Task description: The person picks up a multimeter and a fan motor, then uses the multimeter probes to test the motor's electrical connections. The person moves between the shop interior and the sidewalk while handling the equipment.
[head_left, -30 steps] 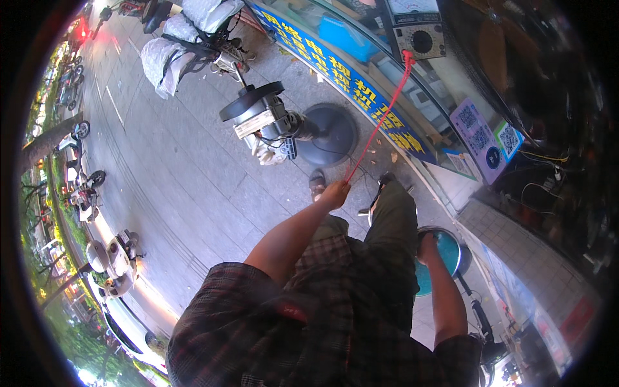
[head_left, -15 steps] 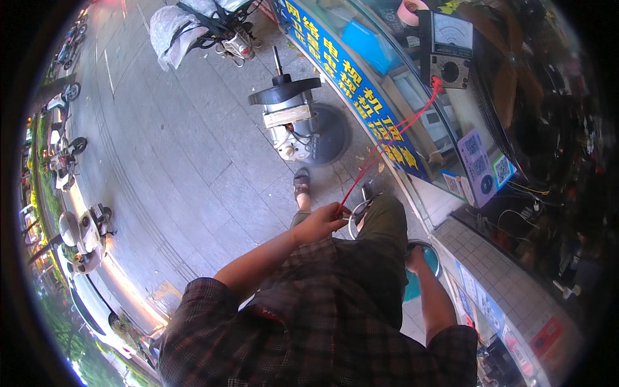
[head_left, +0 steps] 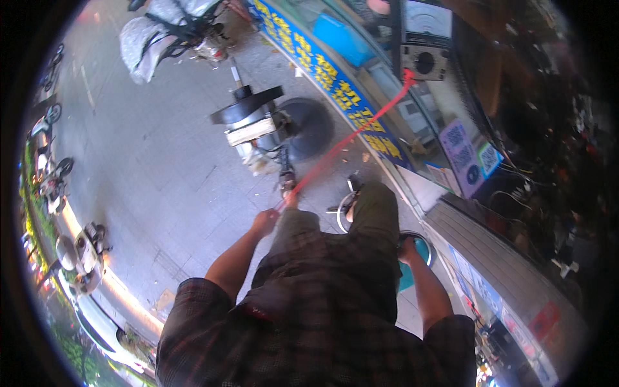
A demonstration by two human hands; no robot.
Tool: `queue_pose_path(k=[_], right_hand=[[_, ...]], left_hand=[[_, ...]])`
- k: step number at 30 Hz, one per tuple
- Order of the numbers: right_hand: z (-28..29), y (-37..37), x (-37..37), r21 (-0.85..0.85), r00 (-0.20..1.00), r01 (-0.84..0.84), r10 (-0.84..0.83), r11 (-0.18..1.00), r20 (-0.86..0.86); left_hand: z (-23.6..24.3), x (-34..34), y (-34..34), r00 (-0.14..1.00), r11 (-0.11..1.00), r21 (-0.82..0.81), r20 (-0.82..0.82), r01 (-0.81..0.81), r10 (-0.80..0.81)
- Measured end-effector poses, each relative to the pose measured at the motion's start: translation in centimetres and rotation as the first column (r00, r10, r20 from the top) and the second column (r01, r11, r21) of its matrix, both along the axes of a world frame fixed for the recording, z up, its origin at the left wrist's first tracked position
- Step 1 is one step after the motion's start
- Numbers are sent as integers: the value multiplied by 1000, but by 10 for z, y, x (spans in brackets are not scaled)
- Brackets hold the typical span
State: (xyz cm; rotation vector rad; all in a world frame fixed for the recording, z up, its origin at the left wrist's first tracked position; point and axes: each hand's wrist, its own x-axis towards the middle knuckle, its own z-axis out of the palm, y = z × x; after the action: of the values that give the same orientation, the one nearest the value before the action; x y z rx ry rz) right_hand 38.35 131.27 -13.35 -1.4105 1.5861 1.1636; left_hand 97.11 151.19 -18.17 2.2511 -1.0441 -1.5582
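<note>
My left hand is closed around the red test leads, out in front of my left thigh. The leads run taut and blurred up to an analog multimeter on the glass counter. At my right side, my right hand grips the rim of a round teal thing, seemingly a stool; its fingertips are partly hidden. Ahead of my left foot stands an electric motor with a black disc and a metal shaft, next to a dark round base.
The glass display counter with a blue sign borders my right. A parked two-wheeler with a light cover stands ahead. Scooters and a white car line the left. A white ring-shaped thing lies by my right foot.
My left hand has moved left and pulled the red leads longer and straighter. My right hand stays at the teal stool's rim. The whole view has shifted a little.
</note>
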Motion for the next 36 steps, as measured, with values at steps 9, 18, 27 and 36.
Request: queue_pose_path(k=[9, 18, 27, 36], right_hand=[[56, -22, 75, -28, 423, 906, -903, 422, 69], [55, -54, 66, 77, 900, 415, -422, 906, 112], [94, -174, 95, 21, 716, -671, 641, 741, 277], [136, -92, 277, -195, 78, -467, 260, 862, 962]], left_hand=[[41, 5, -52, 999, 985, -166, -15, -52, 50], [130, -52, -127, 964, 880, -404, -189, -251, 188], [212, -97, -169, 477, 735, -21, -773, -677, 417], [348, -140, -243, -312, 390, 478, -854, -787, 416]])
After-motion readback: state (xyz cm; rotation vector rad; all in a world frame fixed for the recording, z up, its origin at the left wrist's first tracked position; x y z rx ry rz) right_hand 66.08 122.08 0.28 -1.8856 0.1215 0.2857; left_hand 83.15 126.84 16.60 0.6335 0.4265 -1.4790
